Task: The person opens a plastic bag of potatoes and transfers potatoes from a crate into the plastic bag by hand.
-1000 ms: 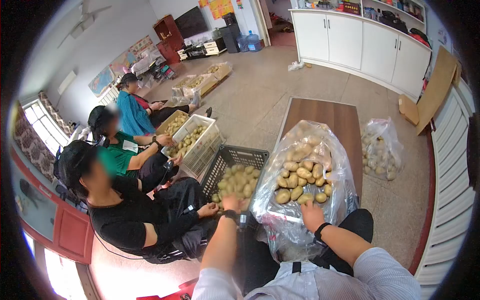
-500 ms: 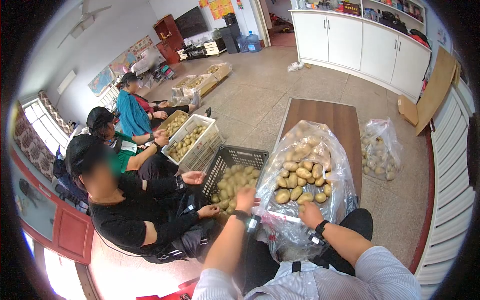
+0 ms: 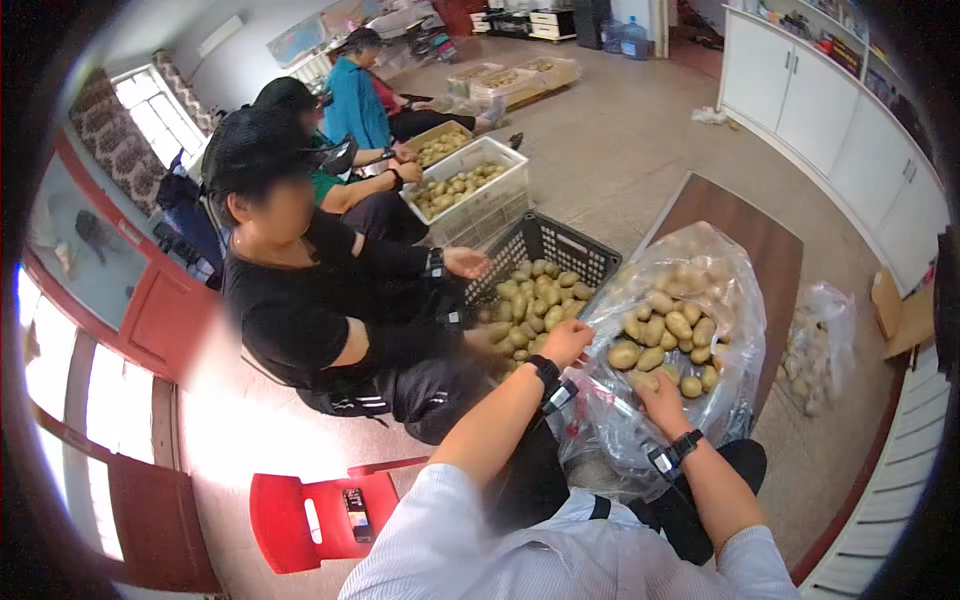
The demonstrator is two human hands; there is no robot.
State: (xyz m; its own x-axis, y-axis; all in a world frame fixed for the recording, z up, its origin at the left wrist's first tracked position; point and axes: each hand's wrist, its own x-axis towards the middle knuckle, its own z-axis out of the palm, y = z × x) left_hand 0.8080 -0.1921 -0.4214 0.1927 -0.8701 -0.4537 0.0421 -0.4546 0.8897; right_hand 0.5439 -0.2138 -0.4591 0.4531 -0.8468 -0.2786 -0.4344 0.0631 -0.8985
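A clear plastic bag (image 3: 745,290) of potatoes lies open toward me on a brown table. My left hand (image 3: 567,343) is at its left edge, fingers closed on the plastic film. Inside the bag mouth, my right hand (image 3: 662,402) has its fingers closed around a potato (image 3: 645,381), partly hidden by the hand. More potatoes (image 3: 650,331) are heaped just beyond. To the left of the bag stands a black crate (image 3: 575,240) with many potatoes (image 3: 540,300) in it, just past my left hand.
A person in black (image 3: 300,290) sits left of the crate, hands by it. Further back, other people sit beside a white crate (image 3: 500,205) of potatoes. Another potato bag (image 3: 815,350) rests on the floor right of the table (image 3: 765,225). A red chair (image 3: 290,520) is behind on the left.
My left hand has gone from over the black crate to the bag's edge. My right hand has reached further in among the potatoes. The view has swung left.
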